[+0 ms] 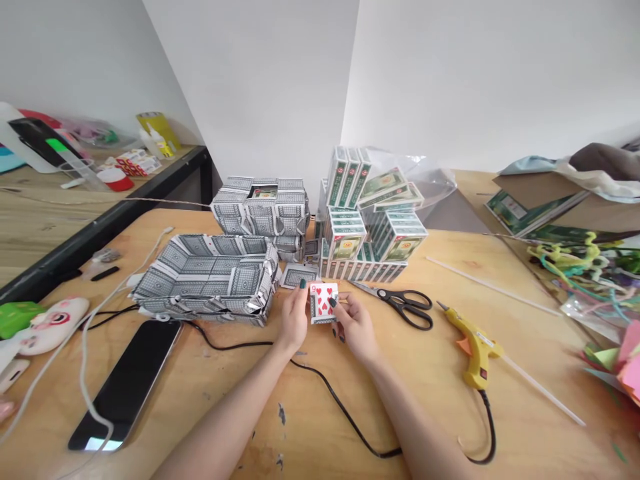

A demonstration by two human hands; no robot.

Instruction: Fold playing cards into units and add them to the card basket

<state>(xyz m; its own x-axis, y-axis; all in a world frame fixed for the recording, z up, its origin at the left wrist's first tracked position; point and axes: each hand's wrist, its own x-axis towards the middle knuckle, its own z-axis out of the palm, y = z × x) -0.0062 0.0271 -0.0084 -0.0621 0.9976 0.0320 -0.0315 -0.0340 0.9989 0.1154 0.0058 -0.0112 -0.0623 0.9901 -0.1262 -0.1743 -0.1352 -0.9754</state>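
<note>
A small folded piece made of playing cards (324, 301), with red hearts on its face, is between my hands near the middle of the table. My right hand (354, 323) holds it, thumb on the face and fingers closed behind its right edge. My left hand (295, 317) stands upright at its left edge, fingers together; whether it grips the piece is unclear. Just behind lies a patterned card (299, 275). To the left sits an open tray built of folded cards (205, 277), with a taller card-built box (265, 207) behind it.
Green card packs (365, 261) are stacked at the back. Black scissors (407, 305) and a yellow glue gun (476, 347) lie to the right. A phone (130, 383) lies front left. A black cable (330, 393) crosses under my forearms. A cardboard box (560, 193) stands far right.
</note>
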